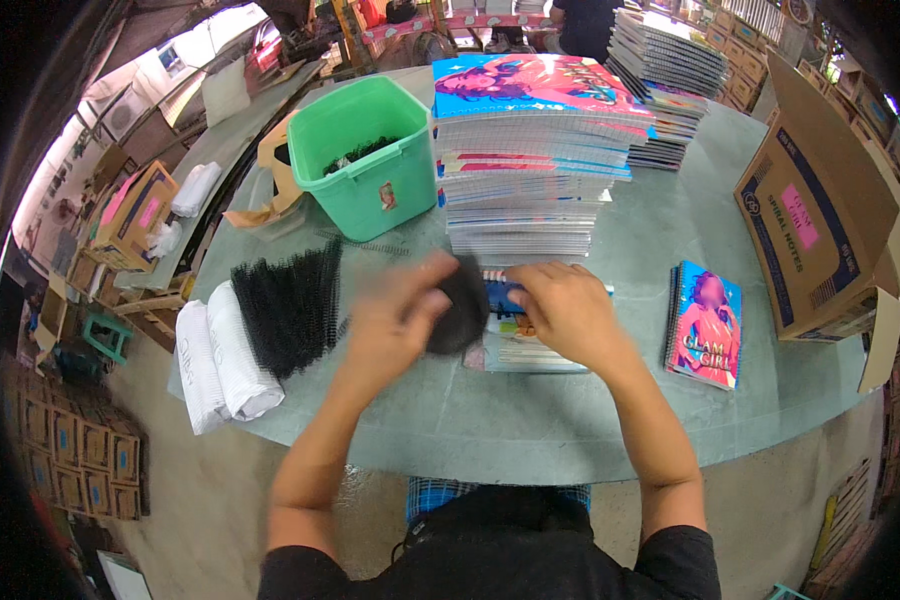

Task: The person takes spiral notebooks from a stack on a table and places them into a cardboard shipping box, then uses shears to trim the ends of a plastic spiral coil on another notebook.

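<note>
My left hand [402, 310] is smeared by motion, so its finger pose is unclear. It is beside a dark, blurred round thing [460, 310] whose kind I cannot make out. My right hand [568, 308] has its fingers curled over the blue edge of a notebook [500, 296], on a low stack of pages [535, 354] in front of me. Just beyond stands a tall stack of notebooks [520, 205] with a pink and blue cover on top. Left of my hands lies a heap of black spiral binding coils [288, 305].
A green bin [370, 190] with black coils stands at the far left of the grey table [370, 435]. White rolled bundles [232, 350] lie at the left edge. At right are a bound notebook [705, 325] and an open cardboard box [810, 220]. More notebooks [665, 90] are stacked behind.
</note>
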Available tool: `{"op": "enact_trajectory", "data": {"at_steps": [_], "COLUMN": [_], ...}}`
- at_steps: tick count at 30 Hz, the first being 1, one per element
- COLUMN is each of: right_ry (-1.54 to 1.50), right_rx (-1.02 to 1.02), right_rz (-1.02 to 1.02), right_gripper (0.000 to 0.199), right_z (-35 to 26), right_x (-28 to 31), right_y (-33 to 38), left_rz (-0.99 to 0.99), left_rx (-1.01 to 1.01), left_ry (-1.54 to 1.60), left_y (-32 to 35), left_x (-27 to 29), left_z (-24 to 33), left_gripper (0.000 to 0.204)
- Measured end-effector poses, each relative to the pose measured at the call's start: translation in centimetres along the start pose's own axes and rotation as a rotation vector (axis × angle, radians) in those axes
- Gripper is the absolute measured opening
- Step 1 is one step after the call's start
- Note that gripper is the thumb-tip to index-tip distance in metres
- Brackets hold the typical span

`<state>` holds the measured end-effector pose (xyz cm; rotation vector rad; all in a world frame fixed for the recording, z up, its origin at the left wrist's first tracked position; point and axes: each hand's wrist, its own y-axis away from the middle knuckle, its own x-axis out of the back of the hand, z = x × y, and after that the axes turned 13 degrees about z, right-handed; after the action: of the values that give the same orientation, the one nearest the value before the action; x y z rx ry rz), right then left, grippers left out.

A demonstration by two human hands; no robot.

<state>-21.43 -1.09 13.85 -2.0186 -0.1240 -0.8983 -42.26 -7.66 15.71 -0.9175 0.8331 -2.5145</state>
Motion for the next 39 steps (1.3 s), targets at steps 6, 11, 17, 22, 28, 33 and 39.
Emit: {"op": "enact_trajectory", "data": {"at_steps": [6, 11, 17, 22, 28, 33, 39], "right_ry": [-0.542, -0.892, -0.919, -0.919, -1.000, -1.038, -0.928], "right_rx": [-0.523, -0.780, -0.780, -0.780, -0.784, -0.864, -0.960], "right_rz": [-0.105, 0.086, 0.097, 0.084, 0.120, 0.145, 0.120], "right_gripper": [0.017, 0.020, 0.023, 0.022, 0.032, 0.064, 0.062], "right_z": [4.1, 4.6, 4.0, 4.1, 5.4, 5.2, 4.9], "right_x": [3.8, 1.5, 0.8, 1.1, 0.1, 0.2, 0.4], "right_y": [1.7, 3.9, 3.7, 4.0, 5.1, 5.3, 5.1], "left_rz": [0.104, -0.073, -0.350, 0.040, 0.030, -0.248, -0.315], "left_rx": [0.128, 0.043, 0.051, 0.153, 0.031, 0.016, -0.035], "left_ry": [0.135, 0.048, 0.007, 0.194, 0.178, 0.182, 0.073], "left_y": [-0.9, -0.7, 0.3, -1.1, -0.8, 0.7, 0.2], "left_x": [0.3, -1.2, -2.1, -3.4, -4.7, -5.1, -5.7], "left_z": [-0.2, -0.2, 0.0, 2.0, 1.3, 1.9, 2.6], "left_gripper": [0.034, 0.035, 0.034, 0.035, 0.035, 0.031, 0.030]}}
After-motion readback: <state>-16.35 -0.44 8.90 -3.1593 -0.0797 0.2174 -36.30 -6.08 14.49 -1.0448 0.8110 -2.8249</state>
